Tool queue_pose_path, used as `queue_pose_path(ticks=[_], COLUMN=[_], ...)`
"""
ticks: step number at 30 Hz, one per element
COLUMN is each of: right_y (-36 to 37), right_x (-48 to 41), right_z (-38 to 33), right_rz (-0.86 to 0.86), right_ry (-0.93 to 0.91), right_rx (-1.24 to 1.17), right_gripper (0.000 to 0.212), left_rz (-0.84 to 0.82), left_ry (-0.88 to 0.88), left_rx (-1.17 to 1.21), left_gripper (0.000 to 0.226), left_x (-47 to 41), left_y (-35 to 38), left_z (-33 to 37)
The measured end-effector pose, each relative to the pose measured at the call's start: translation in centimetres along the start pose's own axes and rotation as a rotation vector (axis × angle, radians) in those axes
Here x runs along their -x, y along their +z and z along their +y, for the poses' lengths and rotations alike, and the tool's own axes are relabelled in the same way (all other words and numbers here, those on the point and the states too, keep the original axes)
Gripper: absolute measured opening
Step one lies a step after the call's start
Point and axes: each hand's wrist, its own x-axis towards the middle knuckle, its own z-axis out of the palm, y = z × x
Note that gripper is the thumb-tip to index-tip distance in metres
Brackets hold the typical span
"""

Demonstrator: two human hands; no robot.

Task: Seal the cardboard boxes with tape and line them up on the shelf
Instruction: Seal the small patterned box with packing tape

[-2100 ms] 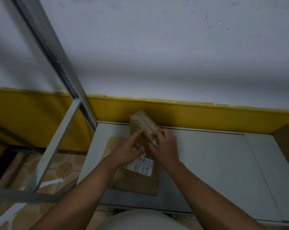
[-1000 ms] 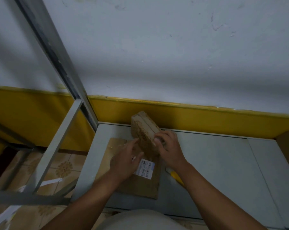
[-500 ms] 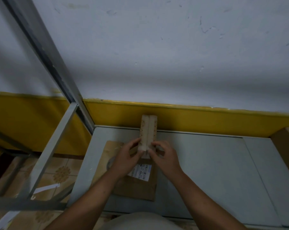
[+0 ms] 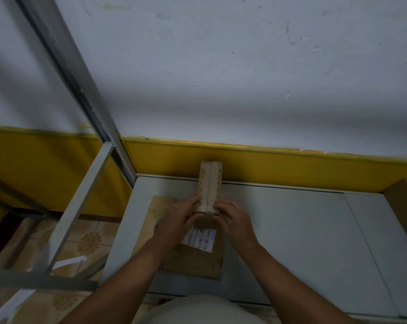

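As hands (image 4: 181, 220) (image 4: 238, 224) clasp, cardboard box (image 4: 209, 185) stands.

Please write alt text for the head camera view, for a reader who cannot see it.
The left hand and right hand hold the near end of a narrow cardboard box over a flat cardboard box with a white label. The flat box lies on a grey shelf.

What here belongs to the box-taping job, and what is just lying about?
Part of the job:
- narrow box, gripped by the left hand and right hand
- flat labelled box under it
- grey shelf
- brown box at the right edge

Lying about:
- paper scraps on the tiled floor
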Motion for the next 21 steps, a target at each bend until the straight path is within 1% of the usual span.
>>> queue_pose_path(ticks=[4, 9, 11, 16, 19, 21], right_y=[0.4, 0.8, 0.8, 0.7, 0.5, 0.4], right_x=[-0.2, 0.1, 0.2, 0.3, 0.3, 0.4], right_z=[0.0, -0.4, -0.3, 0.0, -0.7, -0.9], right_rz=[0.003, 0.051, 0.067, 0.087, 0.128, 0.166], right_ry=[0.034, 0.068, 0.068, 0.094, 0.126, 0.157], right_rx=[-0.079, -0.143, -0.15, -0.157, -0.155, -0.1], right_gripper=[0.034, 0.036, 0.033, 0.031, 0.032, 0.027], left_rz=[-0.049, -0.043, -0.025, -0.012, 0.084, 0.13], left_ry=[0.051, -0.001, 0.009, 0.035, -0.013, -0.052], left_rx=[-0.031, 0.156, 0.177, 0.115, 0.144, 0.14], left_gripper=[0.059, 0.067, 0.066, 0.057, 0.046, 0.035], left_x=[0.0, 0.2, 0.2, 0.0, 0.4, 0.5], left_y=[-0.2, -0.2, -0.1, 0.2, 0.3, 0.4], left_z=[-0.9, -0.5, -0.5, -1.2, -1.1, -1.3])
